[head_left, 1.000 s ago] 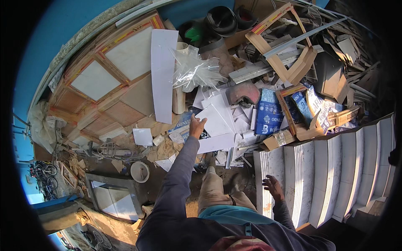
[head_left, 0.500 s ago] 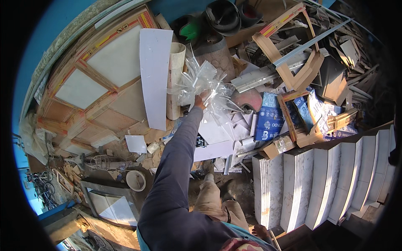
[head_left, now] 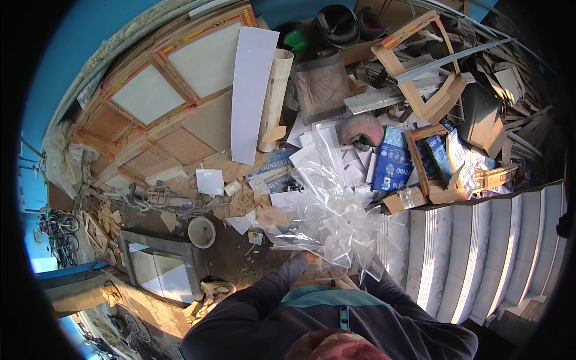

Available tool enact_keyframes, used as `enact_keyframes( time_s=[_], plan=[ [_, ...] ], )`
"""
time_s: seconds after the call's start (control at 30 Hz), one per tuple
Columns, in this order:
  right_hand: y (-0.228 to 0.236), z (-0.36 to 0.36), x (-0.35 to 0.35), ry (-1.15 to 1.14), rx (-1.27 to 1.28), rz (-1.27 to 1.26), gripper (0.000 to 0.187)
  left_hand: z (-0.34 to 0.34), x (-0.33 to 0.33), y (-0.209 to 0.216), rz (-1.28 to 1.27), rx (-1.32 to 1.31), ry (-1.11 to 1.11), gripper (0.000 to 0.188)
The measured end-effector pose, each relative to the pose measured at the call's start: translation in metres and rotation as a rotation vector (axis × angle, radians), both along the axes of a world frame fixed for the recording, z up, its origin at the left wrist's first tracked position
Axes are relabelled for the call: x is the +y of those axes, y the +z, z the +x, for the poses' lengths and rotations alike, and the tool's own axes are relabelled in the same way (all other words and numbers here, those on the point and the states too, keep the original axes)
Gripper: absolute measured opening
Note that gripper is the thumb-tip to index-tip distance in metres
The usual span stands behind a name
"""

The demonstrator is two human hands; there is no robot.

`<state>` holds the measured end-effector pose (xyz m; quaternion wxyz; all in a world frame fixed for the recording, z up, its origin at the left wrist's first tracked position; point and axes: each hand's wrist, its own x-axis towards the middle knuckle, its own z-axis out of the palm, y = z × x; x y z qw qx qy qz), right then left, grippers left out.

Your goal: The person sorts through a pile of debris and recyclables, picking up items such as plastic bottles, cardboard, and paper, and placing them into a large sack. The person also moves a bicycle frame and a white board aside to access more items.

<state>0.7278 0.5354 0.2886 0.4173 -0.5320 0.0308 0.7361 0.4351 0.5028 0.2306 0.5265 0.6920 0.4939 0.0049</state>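
Observation:
A crumpled bundle of clear plastic sheeting (head_left: 351, 225) spreads out close in front of my body, with loose strips and a long flap reaching away from me. At its near left edge my left hand (head_left: 311, 258) is closed on the plastic, its fingers partly covered. From the right my right forearm (head_left: 387, 287) comes up to the same bundle. Plastic and glare hide my right hand, so its fingers cannot be made out. Beyond the bundle lie white offcuts and a blue printed cardboard sheet (head_left: 393, 161).
White-grey steps (head_left: 423, 252) rise at right. Wood-framed panels (head_left: 150, 93), a white board (head_left: 252, 90) and a tube (head_left: 277, 99) lean far left. Helmets (head_left: 337, 27), cardboard frames (head_left: 420, 72) and scrap pile up behind. A white bucket (head_left: 201, 233) stands on the floor at left.
My left hand has drawn the plastic bundle from the far scrap pile back toward my body. My right arm has come up from low at my side to the bundle.

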Motion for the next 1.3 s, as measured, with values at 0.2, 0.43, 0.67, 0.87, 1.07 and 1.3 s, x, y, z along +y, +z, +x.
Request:
enact_keyframes(
  time_s=[0.2, 0.43, 0.67, 0.87, 1.07, 1.3],
  plan=[
    [0.014, 0.055, -0.053, 0.245, -0.111, -0.009, 0.066, 0.001, -0.138, 0.009, 0.067, -0.058, 0.411, 0.022],
    [0.021, 0.042, 0.004, 0.569, -0.294, 0.104, 0.064, -0.054, -0.274, 0.036, 0.307, -0.154, 1.19, 0.024],
    [0.032, -0.078, -0.02, 0.882, -0.409, 0.25, 0.062, -0.121, -0.506, 0.037, -0.183, -0.252, 2.148, 0.036],
    [0.031, -0.291, -0.119, 1.238, -0.431, 0.486, 0.06, -0.159, -0.648, 0.008, -0.233, -0.42, 2.407, 0.034],
    [0.012, -0.564, -0.313, 1.61, -0.44, 0.814, 0.06, -0.281, -0.79, -0.075, -0.109, -0.266, 2.585, 0.035],
    [-0.092, -0.868, -0.58, 1.868, -0.482, 1.506, 0.059, -0.495, -0.928, -0.203, -0.035, 0.671, 2.452, 0.044]
  ],
)
